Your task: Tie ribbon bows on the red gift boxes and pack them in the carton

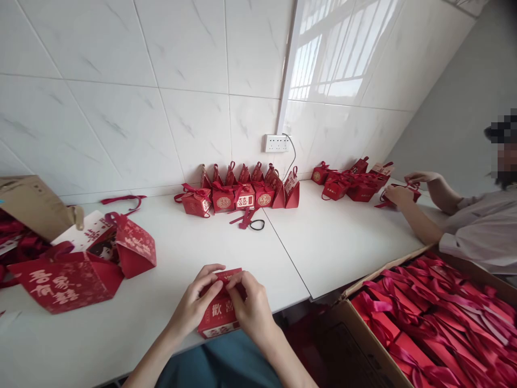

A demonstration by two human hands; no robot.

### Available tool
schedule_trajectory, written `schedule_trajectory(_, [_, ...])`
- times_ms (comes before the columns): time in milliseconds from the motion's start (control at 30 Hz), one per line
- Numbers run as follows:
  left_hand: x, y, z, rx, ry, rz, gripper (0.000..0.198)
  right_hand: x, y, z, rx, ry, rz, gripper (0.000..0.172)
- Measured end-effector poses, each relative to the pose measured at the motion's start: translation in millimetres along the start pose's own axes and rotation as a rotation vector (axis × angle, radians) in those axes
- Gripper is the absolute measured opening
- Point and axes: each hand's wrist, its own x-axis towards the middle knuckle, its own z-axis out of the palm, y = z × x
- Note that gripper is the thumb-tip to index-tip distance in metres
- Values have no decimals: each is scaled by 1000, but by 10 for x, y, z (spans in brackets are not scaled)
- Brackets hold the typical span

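Note:
A small red gift box with pale Chinese characters stands at the table's front edge, close to my body. My left hand is closed on the left side of its top. From the right, my right hand pinches the top of the same box, and its fingers cover part of the printing. The fingertips of both hands nearly meet there. Whether a ribbon lies between them is hidden. Beyond the hands, a red ribbon piece lies near a black loop.
Finished-looking red boxes line the wall below a socket. Larger red boxes and a brown paper bag stand left. At right, a co-worker's hands handle a box, near an open carton of ribboned red boxes.

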Motion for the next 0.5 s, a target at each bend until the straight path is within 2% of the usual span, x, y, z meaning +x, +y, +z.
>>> schedule_trajectory(267, [-24,28,5,48,38,60,31,-3,16,-43,-6,-29,10,9])
schedule_trajectory(500, [-49,83,-24,282,76,185,22,-20,3,-58,-50,-23,-30,9])
